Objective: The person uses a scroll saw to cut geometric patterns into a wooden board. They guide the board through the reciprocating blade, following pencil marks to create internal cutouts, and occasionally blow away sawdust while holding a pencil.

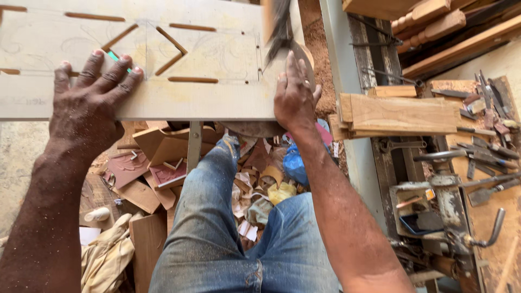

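Note:
A pale flat wooden board with several cut slots and pencil lines lies across the top of the view. My left hand presses flat on its left part, fingers spread. My right hand rests on the board's right near corner, fingers together and pointing up along a dark blurred brush-like thing; whether it grips that thing is unclear. My knee in blue jeans rises under the board.
Wood offcuts, carved panels and scraps litter the floor below the board. A stack of planks lies to the right. Chisels and metal tools cover a dusty bench at far right, beside a metal vise-like machine.

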